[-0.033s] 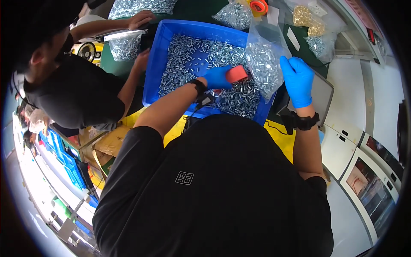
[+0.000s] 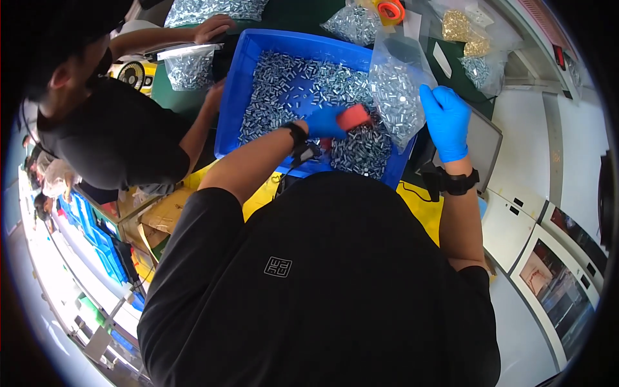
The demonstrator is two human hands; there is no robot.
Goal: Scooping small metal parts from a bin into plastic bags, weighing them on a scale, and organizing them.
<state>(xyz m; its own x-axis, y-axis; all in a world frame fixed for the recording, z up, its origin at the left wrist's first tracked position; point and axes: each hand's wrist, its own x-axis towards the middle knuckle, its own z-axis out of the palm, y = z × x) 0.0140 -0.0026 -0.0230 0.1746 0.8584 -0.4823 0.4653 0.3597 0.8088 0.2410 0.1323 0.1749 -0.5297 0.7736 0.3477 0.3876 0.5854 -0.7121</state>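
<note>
My left hand (image 2: pixel 324 122), in a blue glove, is closed around a red block-like tool (image 2: pixel 354 117) low over a blue bin (image 2: pixel 230 109). A second red part shows below the fingers; its full shape is hidden. Small silvery metal cylinders (image 2: pixel 277 84) cover much of the bin's bottom, with a dense heap right beside the tool. At the bin's right side, my gloved right hand (image 2: pixel 447 119) pinches the edge of a clear plastic bag (image 2: pixel 396 90). That bag bulges with the same kind of cylinders and hangs against the bin's right wall.
To my left another person (image 2: pixel 116 129) works beside a bag of metal parts (image 2: pixel 189 69). More filled bags (image 2: pixel 353 23) and an orange tape roll (image 2: pixel 391 9) lie along the back of the green table. Bagged brass-coloured parts (image 2: pixel 454 26) sit at the far right, near white cabinets (image 2: pixel 516 200).
My left hand has shifted slightly left and toward me with the red tool, staying low over the cylinders. My right hand and the bag have barely moved.
</note>
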